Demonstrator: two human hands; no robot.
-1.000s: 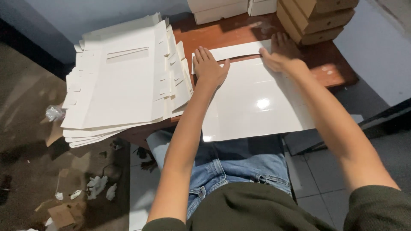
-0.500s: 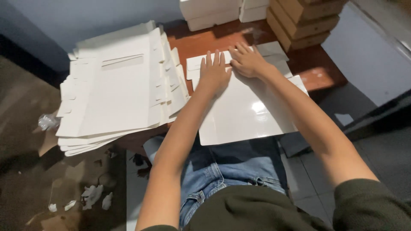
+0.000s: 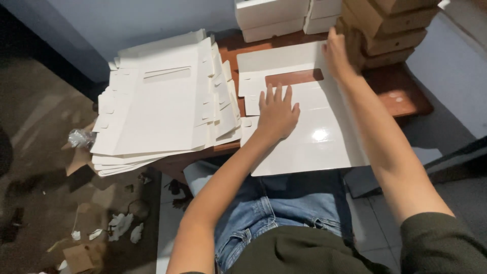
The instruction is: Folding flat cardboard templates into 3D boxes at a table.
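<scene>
1. A seated person works a flat white cardboard box blank on a reddish wooden table, seen from a head-worn camera.
2. The left hand lies palm down on the middle of the blank, fingers spread and flat, gripping nothing.
3. The right hand reaches to the blank's far right edge, fingers extended against it beside a stack of brown boxes; whether it pinches the edge cannot be told.
4. The blank's far panel has a rectangular window cut-out through which the table wood shows.
5. The near edge of the blank overhangs the table above the person's jeans.
6. A thick stack of unfolded white blanks sits just left of the working blank, nearly touching it and jutting past the table's left and near edges.
7. White closed boxes line the table's far edge against the wall.
8. Bare wood remains open only at the right corner, between the blank and the table edge.
9. Paper scraps litter the floor at left.
</scene>
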